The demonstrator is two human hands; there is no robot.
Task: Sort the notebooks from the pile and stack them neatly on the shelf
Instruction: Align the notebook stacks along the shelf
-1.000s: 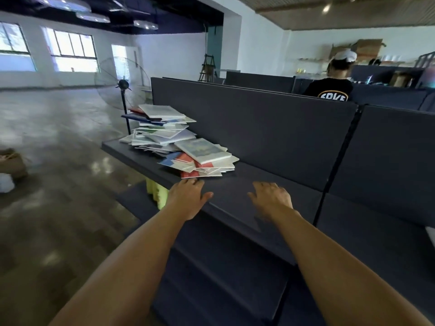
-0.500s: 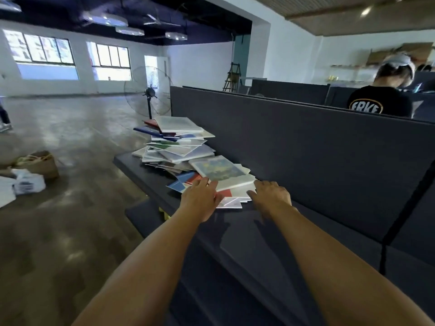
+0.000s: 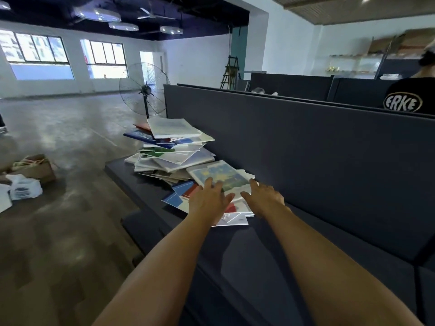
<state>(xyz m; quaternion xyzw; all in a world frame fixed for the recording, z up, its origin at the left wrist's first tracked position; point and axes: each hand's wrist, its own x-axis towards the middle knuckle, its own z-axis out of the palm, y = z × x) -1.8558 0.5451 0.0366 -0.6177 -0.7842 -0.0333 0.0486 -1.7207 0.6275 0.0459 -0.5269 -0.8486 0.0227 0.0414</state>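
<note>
A messy pile of notebooks (image 3: pixel 171 147) lies on the dark shelf (image 3: pixel 270 241), leaning higher at its far end. The nearest top notebook (image 3: pixel 221 174) has a blue and yellow painted cover. My left hand (image 3: pixel 208 201) lies flat with straight fingers on that cover's near left corner. My right hand (image 3: pixel 262 200) reaches with spread fingers to its near right edge and touches it. More red, blue and white notebooks (image 3: pixel 179 195) stick out beneath both hands.
A dark back panel (image 3: pixel 306 149) rises behind the shelf. A lower shelf (image 3: pixel 143 229) juts out below. A standing fan (image 3: pixel 144 90) is on the floor beyond the pile. Bags and a box (image 3: pixel 30 175) lie at left. A person (image 3: pixel 414 90) sits behind the panel.
Both hands moved forward from the bare shelf onto the nearest notebook of the pile. The view came closer to the pile.
</note>
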